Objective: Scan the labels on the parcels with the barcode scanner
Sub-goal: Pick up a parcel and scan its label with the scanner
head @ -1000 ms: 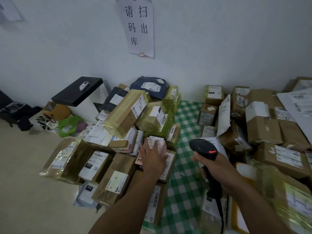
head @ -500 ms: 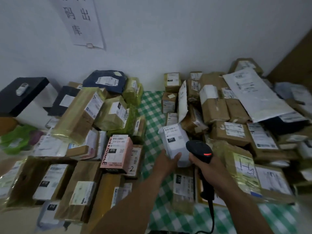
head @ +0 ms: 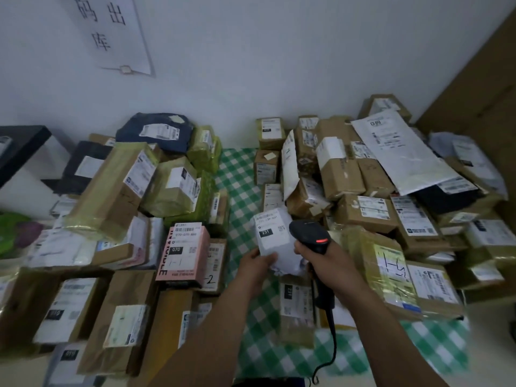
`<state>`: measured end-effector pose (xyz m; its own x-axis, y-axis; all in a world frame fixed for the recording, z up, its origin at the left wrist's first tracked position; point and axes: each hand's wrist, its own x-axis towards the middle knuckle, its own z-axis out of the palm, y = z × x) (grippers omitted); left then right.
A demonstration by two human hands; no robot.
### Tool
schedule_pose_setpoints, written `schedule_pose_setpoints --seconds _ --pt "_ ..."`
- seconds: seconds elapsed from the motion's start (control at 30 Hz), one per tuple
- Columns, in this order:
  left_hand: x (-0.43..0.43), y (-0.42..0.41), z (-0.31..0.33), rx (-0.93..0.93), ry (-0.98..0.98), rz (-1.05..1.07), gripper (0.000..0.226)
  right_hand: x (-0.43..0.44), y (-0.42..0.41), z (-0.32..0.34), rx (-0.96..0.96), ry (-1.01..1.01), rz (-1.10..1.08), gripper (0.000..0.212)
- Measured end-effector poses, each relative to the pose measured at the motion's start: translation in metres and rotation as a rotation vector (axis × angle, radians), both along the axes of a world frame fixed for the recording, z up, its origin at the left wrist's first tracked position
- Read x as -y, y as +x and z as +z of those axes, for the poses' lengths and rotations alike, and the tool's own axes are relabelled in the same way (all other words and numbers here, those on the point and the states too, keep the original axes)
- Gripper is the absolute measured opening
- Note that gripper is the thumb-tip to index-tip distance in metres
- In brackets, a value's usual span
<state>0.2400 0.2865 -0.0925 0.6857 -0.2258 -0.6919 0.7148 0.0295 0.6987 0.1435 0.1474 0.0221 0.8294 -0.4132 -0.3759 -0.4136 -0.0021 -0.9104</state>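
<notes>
- Centrally, the left grip [head: 255, 265] holds a small white parcel [head: 275, 236] by its near lower corner, with the thumb on the front and the label, tagged 231, facing up.
- The right grip [head: 331, 261] is wrapped round the handle of a black barcode scanner [head: 308, 236]. The scanner's head sits just beside the parcel's right edge, a red light shows on top, and the cable trails down toward the near edge.
- Both are raised over a green checked cloth [head: 240, 174] that runs between two heaps of boxes.
- A pink box [head: 184, 252] tagged 070 stands left of the parcel.
- A long white mailer [head: 402, 152] lies across the far right heap.
</notes>
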Motion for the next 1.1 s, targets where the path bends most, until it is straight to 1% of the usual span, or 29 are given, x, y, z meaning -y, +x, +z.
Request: schedule_pose_setpoints --seconds 0.07,0.13,0.2,0.27,0.37,0.47,0.53,0.63,0.7,0.77,0.83,0.93,1.1 --pt "-0.008 -0.003 -0.003 -0.006 0.026 -0.002 0.026 -0.001 0.007 0.001 -0.008 -0.005 0.01 0.026" --pt "-0.013 -0.006 -0.004 -0.038 0.039 0.002 0.021 -0.002 0.011 0.001 -0.02 -0.013 0.03 0.023" --pt "-0.013 -0.01 -0.007 -0.084 -0.001 0.023 0.021 -0.003 0.013 -0.001 -0.025 -0.012 0.041 0.023" --pt "-0.01 -0.015 -0.005 -0.082 -0.011 0.013 0.026 -0.003 0.012 -0.003 -0.034 -0.01 0.038 0.023" --pt "-0.006 -0.023 0.0 -0.033 0.07 0.027 0.029 -0.001 0.011 -0.002 -0.047 -0.004 0.041 0.023" --pt "-0.006 -0.023 0.005 -0.002 0.055 0.057 0.038 0.0 0.013 0.002 -0.056 -0.005 0.069 0.026" --pt "-0.01 -0.022 0.007 0.088 0.024 0.088 0.045 0.001 0.015 0.009 -0.06 -0.007 0.106 0.026" --pt "-0.018 -0.019 0.018 0.247 -0.024 0.156 0.058 0.0 0.022 0.029 -0.044 -0.05 0.205 0.018" --pt "-0.022 -0.013 0.026 0.324 0.002 0.176 0.057 -0.002 0.028 0.043 -0.003 -0.045 0.249 0.015" --pt "-0.025 -0.005 0.032 0.375 0.039 0.162 0.051 -0.005 0.035 0.055 0.021 0.025 0.273 0.017" --pt "-0.027 0.001 0.041 0.399 0.052 0.167 0.048 -0.007 0.041 0.066 0.027 0.076 0.293 0.019" --pt "-0.031 0.013 0.049 0.394 0.083 0.22 0.055 -0.01 0.049 0.079 0.028 0.099 0.321 0.022" --pt "-0.037 0.026 0.057 0.38 0.064 0.205 0.059 -0.013 0.057 0.094 0.046 0.107 0.361 0.021"
